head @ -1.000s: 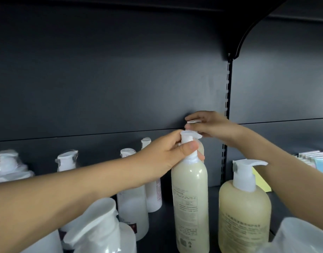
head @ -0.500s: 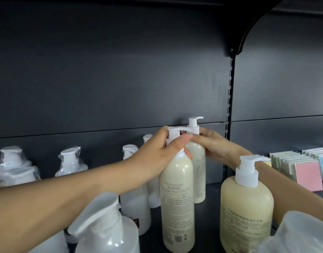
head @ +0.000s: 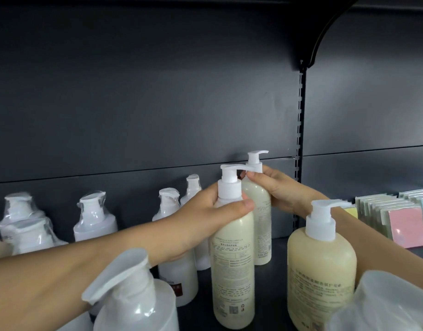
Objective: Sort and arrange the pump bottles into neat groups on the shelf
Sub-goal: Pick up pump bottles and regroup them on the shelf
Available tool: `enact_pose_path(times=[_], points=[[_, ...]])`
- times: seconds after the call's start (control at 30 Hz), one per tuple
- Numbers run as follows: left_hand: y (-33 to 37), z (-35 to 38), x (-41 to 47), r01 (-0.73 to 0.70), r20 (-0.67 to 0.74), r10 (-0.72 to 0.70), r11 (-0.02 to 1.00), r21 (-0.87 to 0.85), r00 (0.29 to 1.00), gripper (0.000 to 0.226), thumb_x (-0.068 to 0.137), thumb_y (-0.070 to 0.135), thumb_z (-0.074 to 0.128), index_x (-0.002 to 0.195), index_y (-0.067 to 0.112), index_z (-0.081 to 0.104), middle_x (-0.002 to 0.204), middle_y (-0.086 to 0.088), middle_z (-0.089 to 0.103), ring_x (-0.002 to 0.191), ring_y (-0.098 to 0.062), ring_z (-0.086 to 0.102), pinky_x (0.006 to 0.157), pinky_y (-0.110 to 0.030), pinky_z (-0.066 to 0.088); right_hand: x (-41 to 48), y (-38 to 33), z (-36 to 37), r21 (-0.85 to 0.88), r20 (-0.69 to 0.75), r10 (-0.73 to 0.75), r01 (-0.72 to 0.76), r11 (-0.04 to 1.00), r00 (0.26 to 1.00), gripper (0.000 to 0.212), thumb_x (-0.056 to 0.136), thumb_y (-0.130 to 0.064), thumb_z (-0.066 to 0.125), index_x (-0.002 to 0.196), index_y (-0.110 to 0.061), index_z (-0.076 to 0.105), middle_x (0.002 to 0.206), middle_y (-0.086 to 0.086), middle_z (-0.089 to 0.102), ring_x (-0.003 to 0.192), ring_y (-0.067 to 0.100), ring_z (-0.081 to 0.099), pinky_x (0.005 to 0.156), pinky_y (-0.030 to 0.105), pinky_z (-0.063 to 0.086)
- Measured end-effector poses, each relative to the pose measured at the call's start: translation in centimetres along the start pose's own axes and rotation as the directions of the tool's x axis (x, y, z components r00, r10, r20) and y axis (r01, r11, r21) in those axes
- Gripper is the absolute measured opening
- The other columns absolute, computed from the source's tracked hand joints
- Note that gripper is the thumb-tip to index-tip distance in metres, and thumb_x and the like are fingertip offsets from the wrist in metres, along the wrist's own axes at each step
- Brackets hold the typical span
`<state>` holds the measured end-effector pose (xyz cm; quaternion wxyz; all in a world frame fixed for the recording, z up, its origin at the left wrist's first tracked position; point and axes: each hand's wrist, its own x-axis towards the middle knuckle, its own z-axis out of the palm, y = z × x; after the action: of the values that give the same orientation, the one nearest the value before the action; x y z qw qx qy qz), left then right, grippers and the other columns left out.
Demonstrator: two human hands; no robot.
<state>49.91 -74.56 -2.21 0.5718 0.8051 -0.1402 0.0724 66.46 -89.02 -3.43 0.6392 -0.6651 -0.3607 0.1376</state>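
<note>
Two tall cream pump bottles stand on the dark shelf (head: 275,290), one behind the other. My left hand (head: 205,211) grips the shoulder of the front tall bottle (head: 233,271), thumb across its front below the white collar. My right hand (head: 279,189) holds the neck of the rear tall bottle (head: 261,223), fingers just under its pump. A wide yellowish pump bottle (head: 321,278) stands at the right front. Several white bottles with plastic-wrapped pumps (head: 95,220) stand to the left, and one (head: 179,278) is partly hidden behind my left wrist.
A white-capped bottle (head: 134,304) rises close to the camera at bottom left, and a translucent cap (head: 385,304) at bottom right. Packs of coloured pads (head: 406,225) line the neighbouring bay at the right. A slotted upright (head: 298,149) divides the dark back panels.
Both hands slid down from the pump heads: the left from the front bottle's pump to its shoulder, the right from the rear bottle's pump top to its neck. The rear bottle now shows.
</note>
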Motion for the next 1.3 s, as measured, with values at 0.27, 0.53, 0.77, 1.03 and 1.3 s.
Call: enact_pose_path(times=[0.27, 0.53, 0.77, 1.03, 1.3], points=[[1.6, -0.1, -0.2, -0.002, -0.068, 0.007, 0.997, 0.073, 0.998, 0.009, 0.087, 0.036, 0.057, 0.094, 0.031, 0.058, 0.100, 0.010, 0.071, 0.095, -0.005, 0.066, 0.086, -0.026, 0.051, -1.4, -3.7, -1.9, -0.174, -0.051, -0.051, 0.042, 0.984, 0.997, 0.035, 0.076, -0.047, 0.070, 0.098, -0.021, 0.062, 0.097, 0.002, 0.070, 0.090, 0.020, 0.065, 0.083, 0.038, 0.051], [6.2, -1.9, 0.5, -0.106, -0.143, 0.118, 0.990, 0.092, 0.983, 0.010, 0.088, 0.037, 0.057, 0.092, 0.028, 0.057, 0.108, -0.004, 0.070, 0.099, -0.017, 0.067, 0.089, -0.035, 0.052, -3.5, -10.0, -3.0, -0.331, -0.075, -0.154, 0.121, 0.936, 0.985, 0.032, 0.077, -0.040, 0.064, 0.098, -0.017, 0.059, 0.086, -0.004, 0.067, 0.077, 0.011, 0.064, 0.069, 0.027, 0.051], [9.9, -3.2, -0.4, -0.222, -0.208, 0.241, 0.969, 0.108, 0.948, 0.016, 0.089, 0.036, 0.055, 0.097, 0.022, 0.055, 0.104, -0.001, 0.070, 0.091, -0.012, 0.066, 0.081, -0.029, 0.050, -5.7, -14.4, -0.8, -0.416, -0.073, -0.296, 0.240, 0.877, 0.952, 0.027, 0.084, -0.032, 0.064, 0.103, -0.014, 0.059, 0.090, -0.003, 0.064, 0.072, 0.000, 0.064, 0.059, 0.012, 0.050], [13.2, -4.8, -5.2, -0.310, -0.290, 0.341, 0.939, 0.150, 0.894, 0.005, 0.090, 0.034, 0.055, 0.090, 0.030, 0.052, 0.114, -0.007, 0.066, 0.102, -0.018, 0.064, 0.087, -0.032, 0.049, -8.6, -19.6, 4.6, -0.478, -0.057, -0.452, 0.373, 0.795, 0.890, 0.023, 0.078, -0.041, 0.069, 0.095, -0.028, 0.060, 0.092, -0.009, 0.066, 0.082, 0.001, 0.065, 0.073, 0.019, 0.050], [17.4, -8.0, -13.8, -0.397, -0.362, 0.441, 0.897, 0.193, 0.821, 0.006, 0.090, 0.036, 0.055, 0.093, 0.033, 0.051, 0.112, -0.003, 0.067, 0.101, -0.016, 0.065, 0.090, -0.037, 0.052, -13.7, -24.1, 12.5, -0.529, -0.074, -0.582, 0.463, 0.711, 0.810, 0.005, 0.089, -0.031, 0.061, 0.091, -0.029, 0.058, 0.094, -0.009, 0.062, 0.080, 0.000, 0.061, 0.072, 0.018, 0.048]])
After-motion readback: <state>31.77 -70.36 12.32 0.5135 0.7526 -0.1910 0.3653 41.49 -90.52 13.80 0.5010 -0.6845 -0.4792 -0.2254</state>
